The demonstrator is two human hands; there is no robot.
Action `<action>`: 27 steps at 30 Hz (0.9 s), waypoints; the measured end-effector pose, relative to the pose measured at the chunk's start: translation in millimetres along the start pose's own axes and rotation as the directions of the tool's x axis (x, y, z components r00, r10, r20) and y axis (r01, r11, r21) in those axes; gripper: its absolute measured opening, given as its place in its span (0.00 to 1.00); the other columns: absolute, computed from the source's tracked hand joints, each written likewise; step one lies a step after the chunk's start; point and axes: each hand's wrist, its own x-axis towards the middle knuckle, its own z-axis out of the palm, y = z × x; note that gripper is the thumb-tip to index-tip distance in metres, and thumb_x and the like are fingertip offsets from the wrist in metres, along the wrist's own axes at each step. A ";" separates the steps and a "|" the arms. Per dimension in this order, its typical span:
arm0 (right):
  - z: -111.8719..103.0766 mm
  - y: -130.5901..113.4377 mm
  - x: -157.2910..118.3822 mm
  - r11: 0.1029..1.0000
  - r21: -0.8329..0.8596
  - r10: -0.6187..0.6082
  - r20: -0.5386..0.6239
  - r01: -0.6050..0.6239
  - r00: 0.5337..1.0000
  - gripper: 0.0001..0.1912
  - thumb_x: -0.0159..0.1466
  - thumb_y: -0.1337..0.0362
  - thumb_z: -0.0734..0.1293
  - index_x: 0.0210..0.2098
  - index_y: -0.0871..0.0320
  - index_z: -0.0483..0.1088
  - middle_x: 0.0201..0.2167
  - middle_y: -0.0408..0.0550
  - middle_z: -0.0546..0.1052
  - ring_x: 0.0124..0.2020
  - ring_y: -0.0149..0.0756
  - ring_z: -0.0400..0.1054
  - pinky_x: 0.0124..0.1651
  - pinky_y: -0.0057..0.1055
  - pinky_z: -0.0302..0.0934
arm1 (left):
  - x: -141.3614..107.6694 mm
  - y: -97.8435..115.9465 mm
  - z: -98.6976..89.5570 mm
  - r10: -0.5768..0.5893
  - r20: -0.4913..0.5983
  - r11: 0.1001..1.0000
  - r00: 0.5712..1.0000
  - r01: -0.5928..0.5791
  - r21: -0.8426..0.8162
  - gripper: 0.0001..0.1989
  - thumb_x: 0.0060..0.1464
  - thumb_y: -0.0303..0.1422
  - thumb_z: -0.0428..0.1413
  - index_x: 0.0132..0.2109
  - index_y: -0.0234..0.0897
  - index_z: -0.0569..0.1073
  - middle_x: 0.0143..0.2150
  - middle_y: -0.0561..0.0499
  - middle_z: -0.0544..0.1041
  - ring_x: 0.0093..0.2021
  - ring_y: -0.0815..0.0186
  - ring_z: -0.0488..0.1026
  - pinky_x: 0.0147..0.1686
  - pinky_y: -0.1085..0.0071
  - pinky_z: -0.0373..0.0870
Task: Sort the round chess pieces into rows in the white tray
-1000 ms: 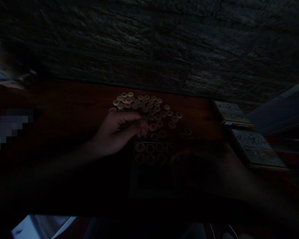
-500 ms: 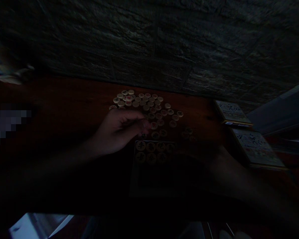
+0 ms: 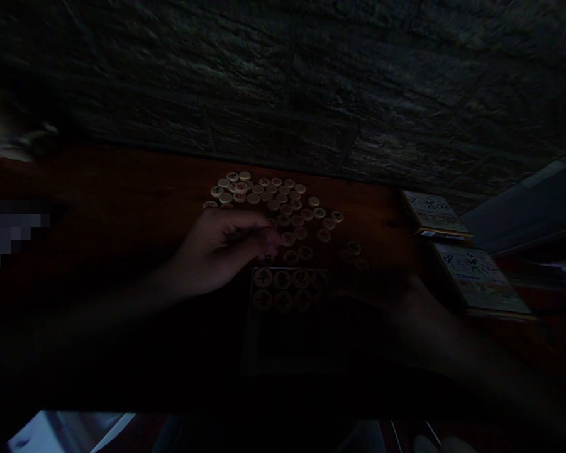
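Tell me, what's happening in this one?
A person's left hand, curled, is at the near edge of loose round pieces, many marked with characters; whether it grips one is unclear. The right hand, in deep shadow, is beside a tray with two rows of pieces at its far end. Two boxes lie to the right.
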 end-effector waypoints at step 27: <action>-10.7 64.8 12.4 0.803 0.131 0.591 -0.045 -0.582 0.805 0.10 0.64 0.64 0.66 0.41 0.56 0.78 0.35 0.46 0.84 0.34 0.36 0.78 0.35 0.29 0.67 | -1.2 -1.6 -2.7 -0.035 0.021 0.987 0.999 0.031 0.158 0.14 0.62 0.39 0.56 0.33 0.37 0.81 0.31 0.51 0.83 0.31 0.66 0.79 0.29 0.75 0.71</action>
